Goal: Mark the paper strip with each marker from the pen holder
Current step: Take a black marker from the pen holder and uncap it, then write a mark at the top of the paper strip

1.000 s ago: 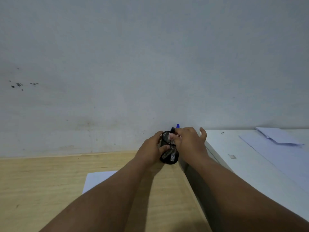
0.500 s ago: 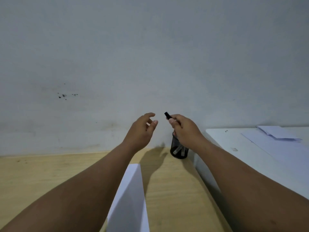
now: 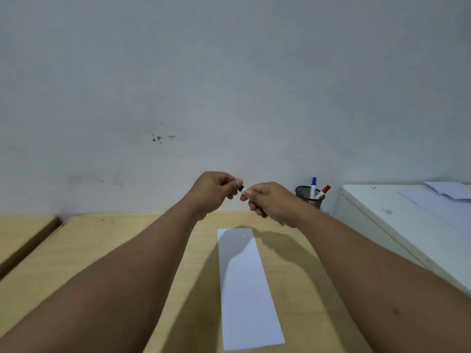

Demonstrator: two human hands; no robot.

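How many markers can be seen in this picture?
3. A blue-capped marker and a red-capped marker stand in the pen holder. A black-capped marker is held between both hands. More may be hidden inside the holder.

marker (image 3: pixel 241 190) mostly hidden in hands

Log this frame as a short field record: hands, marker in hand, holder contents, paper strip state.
left hand: pinching the black cap
right hand: gripping the black marker body
pen holder: black mesh, by the wall, holds blue marker and red marker
paper strip: flat on wooden table, no marks visible
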